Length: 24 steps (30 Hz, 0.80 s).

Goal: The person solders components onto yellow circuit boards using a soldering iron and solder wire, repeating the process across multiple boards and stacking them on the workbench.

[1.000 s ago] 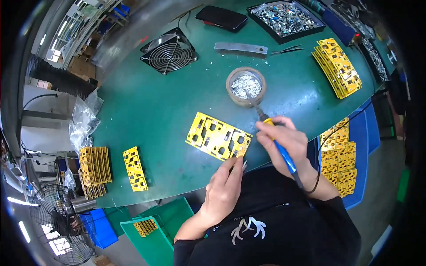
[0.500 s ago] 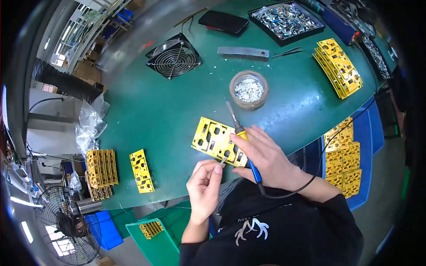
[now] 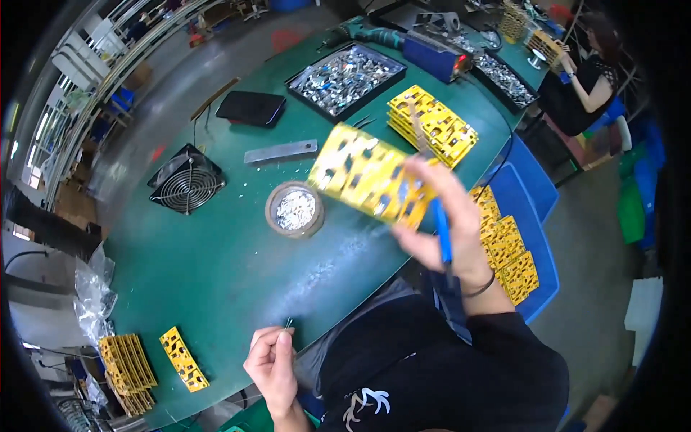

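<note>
My right hand (image 3: 453, 223) is closed on a yellow circuit board (image 3: 363, 169), lifted above the table and smeared by motion. The same hand also keeps a soldering iron (image 3: 442, 229) with a blue handle; its front part shows blurred behind the board. Low over the table's front edge, my left hand (image 3: 272, 363) pinches a small thin metal piece (image 3: 289, 323), too small to name. Beyond the lifted board lies a stack of yellow boards (image 3: 435, 124). A round pot (image 3: 273, 211) of silvery bits stands left of the board.
On the green table (image 3: 216, 266) are a black fan (image 3: 188, 180), a metal strip (image 3: 281, 152), a black phone-like slab (image 3: 250, 108) and a tray of small parts (image 3: 291, 85). More boards (image 3: 128, 363) stand at the left. A blue bin (image 3: 543, 277) holds boards. A co-worker (image 3: 594, 79) sits far right.
My right hand has raised the board off the table and carried it toward the far stack, iron still in hand. My left hand has come away from the board. The view has shifted right.
</note>
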Motion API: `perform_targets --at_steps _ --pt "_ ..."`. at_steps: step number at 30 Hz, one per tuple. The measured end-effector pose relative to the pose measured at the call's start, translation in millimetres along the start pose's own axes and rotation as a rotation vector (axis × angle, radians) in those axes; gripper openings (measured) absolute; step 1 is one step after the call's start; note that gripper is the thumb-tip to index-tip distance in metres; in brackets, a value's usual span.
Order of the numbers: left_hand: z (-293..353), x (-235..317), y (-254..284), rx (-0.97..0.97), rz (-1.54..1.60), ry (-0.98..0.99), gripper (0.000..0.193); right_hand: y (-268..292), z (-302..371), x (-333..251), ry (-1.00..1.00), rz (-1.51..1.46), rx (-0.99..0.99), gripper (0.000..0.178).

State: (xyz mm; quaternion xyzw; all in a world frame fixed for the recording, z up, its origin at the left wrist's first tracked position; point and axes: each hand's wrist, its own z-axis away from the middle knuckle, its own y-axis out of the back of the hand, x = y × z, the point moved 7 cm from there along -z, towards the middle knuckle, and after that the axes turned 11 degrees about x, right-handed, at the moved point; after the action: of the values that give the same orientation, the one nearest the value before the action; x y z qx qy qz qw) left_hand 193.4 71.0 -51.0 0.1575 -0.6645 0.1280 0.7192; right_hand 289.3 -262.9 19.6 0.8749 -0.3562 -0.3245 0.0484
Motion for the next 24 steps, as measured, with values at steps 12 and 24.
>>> perform_targets --at_steps 12,24 --pt "1 -3 -8 -0.015 -0.021 0.020 0.008 50 -37 98 -0.146 0.260 0.115 0.075" --pt "-2 -8 -26 -0.087 0.011 0.049 0.010 7 -2 10 -0.145 -0.068 -0.004 0.054"
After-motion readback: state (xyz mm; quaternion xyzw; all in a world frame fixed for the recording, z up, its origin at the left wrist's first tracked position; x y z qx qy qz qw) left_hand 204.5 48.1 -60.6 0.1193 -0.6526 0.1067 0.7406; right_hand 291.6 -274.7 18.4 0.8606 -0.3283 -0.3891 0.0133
